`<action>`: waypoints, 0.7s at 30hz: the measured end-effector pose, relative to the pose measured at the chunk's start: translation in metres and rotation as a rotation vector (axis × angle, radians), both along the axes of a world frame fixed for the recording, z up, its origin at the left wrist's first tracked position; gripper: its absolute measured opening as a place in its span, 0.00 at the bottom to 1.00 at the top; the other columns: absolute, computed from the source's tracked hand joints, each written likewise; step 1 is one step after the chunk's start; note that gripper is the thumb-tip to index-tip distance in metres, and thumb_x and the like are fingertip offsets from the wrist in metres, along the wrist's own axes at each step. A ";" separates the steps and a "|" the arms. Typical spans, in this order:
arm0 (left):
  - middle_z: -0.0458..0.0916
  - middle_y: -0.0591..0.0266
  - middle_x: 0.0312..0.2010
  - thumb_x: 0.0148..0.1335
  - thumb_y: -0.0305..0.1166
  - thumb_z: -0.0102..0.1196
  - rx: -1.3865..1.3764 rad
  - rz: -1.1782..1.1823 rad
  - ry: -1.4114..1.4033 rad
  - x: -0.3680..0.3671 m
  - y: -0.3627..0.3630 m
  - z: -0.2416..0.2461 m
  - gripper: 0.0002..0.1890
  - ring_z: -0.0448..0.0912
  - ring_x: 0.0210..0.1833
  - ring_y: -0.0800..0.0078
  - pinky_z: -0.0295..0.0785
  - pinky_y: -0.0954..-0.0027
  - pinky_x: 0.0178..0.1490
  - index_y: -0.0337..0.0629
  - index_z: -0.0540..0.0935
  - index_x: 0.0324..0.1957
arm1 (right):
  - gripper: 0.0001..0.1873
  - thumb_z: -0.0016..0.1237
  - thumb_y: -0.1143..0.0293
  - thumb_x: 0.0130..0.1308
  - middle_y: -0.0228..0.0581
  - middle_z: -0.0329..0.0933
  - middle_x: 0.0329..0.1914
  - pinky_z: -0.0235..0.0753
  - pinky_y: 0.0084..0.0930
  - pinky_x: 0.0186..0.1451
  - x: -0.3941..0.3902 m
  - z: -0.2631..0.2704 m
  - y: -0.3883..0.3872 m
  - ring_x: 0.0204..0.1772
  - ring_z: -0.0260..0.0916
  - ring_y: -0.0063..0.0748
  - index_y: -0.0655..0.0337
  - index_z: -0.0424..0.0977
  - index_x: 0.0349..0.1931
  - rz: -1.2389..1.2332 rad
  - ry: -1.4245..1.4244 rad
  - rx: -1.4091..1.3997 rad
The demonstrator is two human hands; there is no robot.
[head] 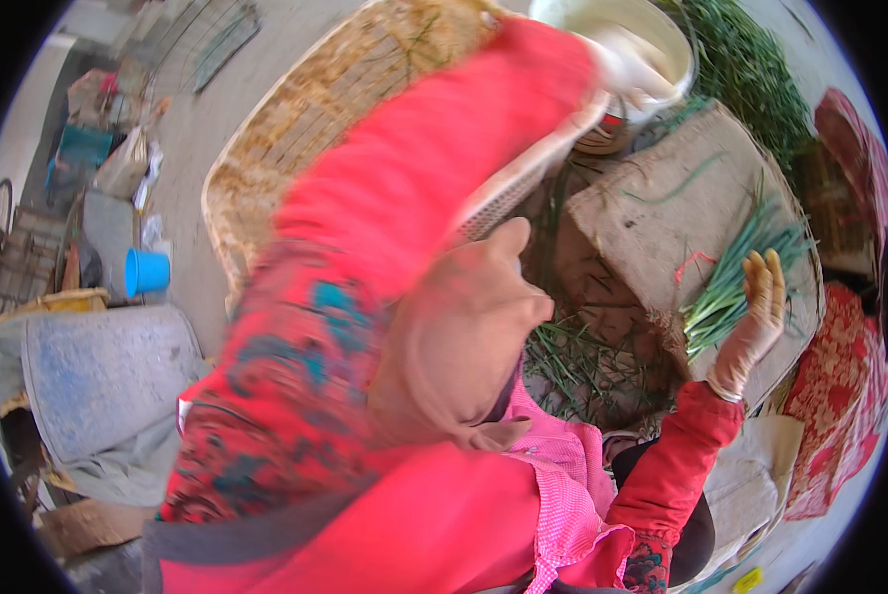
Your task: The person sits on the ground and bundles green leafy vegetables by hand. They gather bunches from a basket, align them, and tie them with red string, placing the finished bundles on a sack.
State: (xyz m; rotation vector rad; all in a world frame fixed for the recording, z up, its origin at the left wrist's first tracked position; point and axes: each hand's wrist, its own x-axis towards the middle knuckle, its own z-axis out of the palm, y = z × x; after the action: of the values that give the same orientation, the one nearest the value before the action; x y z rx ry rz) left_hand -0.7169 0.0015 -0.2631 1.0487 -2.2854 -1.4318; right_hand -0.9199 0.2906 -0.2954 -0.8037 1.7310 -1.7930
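Note:
My left hand (633, 70), in a pale glove, reaches over the rim of a white bucket (685, 52) at the top; it is blurred, and whether it holds anything cannot be told. My right hand (752, 327), in a thin glove with yellowish fingertips, is beside a bunch of green onions or similar long green stalks (726, 282). Its fingers are extended and not closed round the stalks. The bunch lies on a burlap-like cloth (659, 178). A red tie (693, 261) lies at the left of the bunch, and a few loose stalks (693, 178) lie farther up.
A large, stained plastic crate (295, 126) lies under my left sleeve. A heap of greens (748, 67) is at the upper right. Cut leaves (585, 364) litter the ground before me. Red patterned fabric (834, 408) is at the right, a blue bucket (147, 272) at the left.

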 end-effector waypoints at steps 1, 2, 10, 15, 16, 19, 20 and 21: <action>0.83 0.57 0.36 0.54 0.47 0.60 -0.129 0.100 0.020 0.082 -0.011 -0.005 0.23 0.81 0.37 0.67 0.76 0.66 0.41 0.41 0.81 0.46 | 0.17 0.45 0.71 0.68 0.40 0.77 0.49 0.68 0.20 0.57 0.031 0.002 -0.014 0.52 0.73 0.27 0.65 0.70 0.56 0.101 -0.025 -0.049; 0.83 0.55 0.35 0.56 0.47 0.59 -0.275 0.197 -0.056 0.164 -0.016 -0.005 0.23 0.81 0.36 0.65 0.76 0.66 0.41 0.40 0.80 0.46 | 0.16 0.45 0.74 0.67 0.37 0.77 0.49 0.69 0.19 0.55 0.062 0.002 -0.028 0.50 0.73 0.24 0.64 0.72 0.54 0.177 0.053 -0.021; 0.69 0.51 0.60 0.51 0.38 0.62 0.308 0.230 -1.093 0.490 0.158 -0.150 0.37 0.69 0.61 0.56 0.65 0.65 0.63 0.50 0.63 0.65 | 0.14 0.51 0.75 0.58 0.38 0.79 0.37 0.72 0.29 0.49 0.241 -0.024 -0.122 0.44 0.75 0.32 0.58 0.77 0.45 0.690 0.871 -0.111; 0.78 0.54 0.46 0.52 0.38 0.59 -0.142 0.423 -0.956 0.493 0.157 -0.210 0.21 0.75 0.52 0.56 0.70 0.59 0.54 0.46 0.76 0.49 | 0.10 0.51 0.72 0.56 0.35 0.79 0.34 0.69 0.32 0.50 0.259 -0.029 -0.139 0.44 0.75 0.36 0.54 0.80 0.39 0.586 1.175 -0.231; 0.78 0.54 0.45 0.51 0.38 0.60 -0.109 0.361 -1.009 0.487 0.160 -0.220 0.21 0.75 0.52 0.56 0.70 0.59 0.53 0.46 0.76 0.48 | 0.10 0.50 0.73 0.57 0.36 0.79 0.33 0.69 0.32 0.50 0.259 -0.030 -0.139 0.44 0.75 0.37 0.55 0.80 0.39 0.607 1.156 -0.198; 0.79 0.53 0.42 0.51 0.34 0.59 -0.095 0.287 -1.061 0.480 0.157 -0.243 0.20 0.76 0.49 0.54 0.71 0.58 0.51 0.47 0.75 0.49 | 0.10 0.48 0.74 0.57 0.36 0.79 0.33 0.69 0.32 0.50 0.257 -0.032 -0.139 0.45 0.75 0.37 0.56 0.80 0.39 0.633 1.179 -0.101; 0.79 0.52 0.42 0.52 0.32 0.58 -0.095 0.254 -1.027 0.483 0.151 -0.246 0.19 0.76 0.48 0.53 0.71 0.58 0.51 0.47 0.76 0.48 | 0.11 0.47 0.75 0.57 0.37 0.79 0.34 0.69 0.32 0.51 0.256 -0.032 -0.139 0.45 0.75 0.37 0.56 0.80 0.39 0.643 1.180 -0.111; 0.79 0.52 0.41 0.53 0.31 0.57 -0.049 0.214 -1.006 0.485 0.150 -0.247 0.18 0.77 0.47 0.52 0.71 0.57 0.50 0.47 0.76 0.48 | 0.11 0.47 0.75 0.57 0.37 0.79 0.34 0.69 0.32 0.51 0.256 -0.033 -0.139 0.46 0.75 0.37 0.56 0.80 0.39 0.637 1.174 -0.104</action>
State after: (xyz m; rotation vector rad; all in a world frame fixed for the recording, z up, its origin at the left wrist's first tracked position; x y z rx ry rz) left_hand -0.2321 0.1518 -0.5103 2.2849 -2.6138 -0.8151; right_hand -0.6640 0.1519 -0.3282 -2.4358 1.6028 -0.9577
